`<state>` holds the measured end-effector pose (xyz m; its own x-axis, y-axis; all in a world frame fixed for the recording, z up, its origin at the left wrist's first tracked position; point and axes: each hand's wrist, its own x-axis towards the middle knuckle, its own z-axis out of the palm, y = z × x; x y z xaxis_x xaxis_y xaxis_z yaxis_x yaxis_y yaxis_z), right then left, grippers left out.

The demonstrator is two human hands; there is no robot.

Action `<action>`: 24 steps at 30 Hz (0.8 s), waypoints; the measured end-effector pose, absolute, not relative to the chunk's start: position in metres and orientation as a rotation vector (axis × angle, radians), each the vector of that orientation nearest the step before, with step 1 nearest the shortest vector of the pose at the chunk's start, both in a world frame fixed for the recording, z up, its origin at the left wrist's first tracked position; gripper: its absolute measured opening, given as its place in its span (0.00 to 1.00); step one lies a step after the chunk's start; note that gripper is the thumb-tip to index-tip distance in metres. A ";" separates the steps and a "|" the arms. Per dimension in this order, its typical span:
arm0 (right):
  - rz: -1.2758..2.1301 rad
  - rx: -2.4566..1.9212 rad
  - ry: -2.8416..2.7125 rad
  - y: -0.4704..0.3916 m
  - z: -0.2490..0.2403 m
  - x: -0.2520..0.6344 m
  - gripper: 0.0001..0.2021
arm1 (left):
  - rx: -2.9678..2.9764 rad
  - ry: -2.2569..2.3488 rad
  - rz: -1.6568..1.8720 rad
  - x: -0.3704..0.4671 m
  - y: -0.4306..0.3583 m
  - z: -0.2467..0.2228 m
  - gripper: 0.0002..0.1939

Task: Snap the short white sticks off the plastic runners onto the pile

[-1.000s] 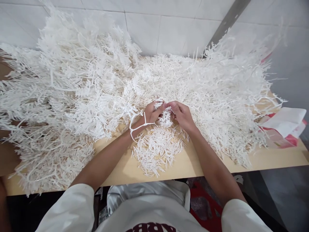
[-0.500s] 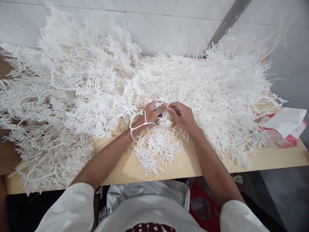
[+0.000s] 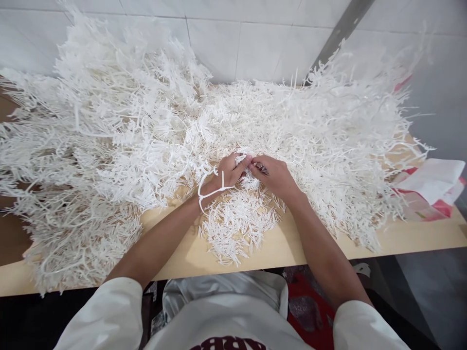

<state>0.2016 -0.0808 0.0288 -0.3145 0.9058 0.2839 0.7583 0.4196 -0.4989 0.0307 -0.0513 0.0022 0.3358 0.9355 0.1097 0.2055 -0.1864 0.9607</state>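
Note:
My left hand (image 3: 231, 169) is closed around a branched white plastic sprig (image 3: 219, 188), whose bare stem curves back over my left wrist. Its bushy end pokes out between my thumb and fingers. My right hand (image 3: 272, 174) meets the left at the fingertips, thumb and fingers pinched together at the sprig's end; whatever sits in that pinch is too small to make out. Just below both hands lies a loose heap of short white plastic bits (image 3: 239, 223) on the pale wooden table (image 3: 288, 248).
Large tangled piles of white branched plastic rise at the left (image 3: 120, 121) and right (image 3: 350, 146). More small white pieces (image 3: 248, 107) spread between them. A pink and white packet (image 3: 430, 189) stands at the right end. Behind is a tiled wall (image 3: 262, 43).
The right hand has shifted slightly left, its fingers now closer against the left thumb. The sprig's stem has moved a little to the right. A brownish shape at the lower left edge is gone.

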 end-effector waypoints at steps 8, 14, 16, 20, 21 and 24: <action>0.043 -1.454 -2.174 -0.087 0.031 0.192 0.08 | 1.933 1.102 0.887 0.032 -0.053 0.010 0.20; -0.229 -1.213 -2.176 -0.087 0.024 0.193 0.10 | 1.799 1.120 0.908 0.037 -0.049 0.010 0.17; -0.306 -1.099 -2.094 -0.091 0.023 0.194 0.09 | 1.679 1.197 0.958 0.036 -0.045 0.009 0.16; -0.268 -1.101 -1.853 -0.100 0.027 0.193 0.11 | 1.513 1.259 1.061 0.031 -0.040 0.008 0.15; -0.205 -1.149 -1.799 -0.100 0.028 0.193 0.14 | 1.504 1.233 1.051 0.030 -0.040 0.008 0.15; 0.036 -1.331 -1.635 -0.097 0.030 0.192 0.21 | 1.487 1.172 1.026 0.031 -0.044 0.009 0.16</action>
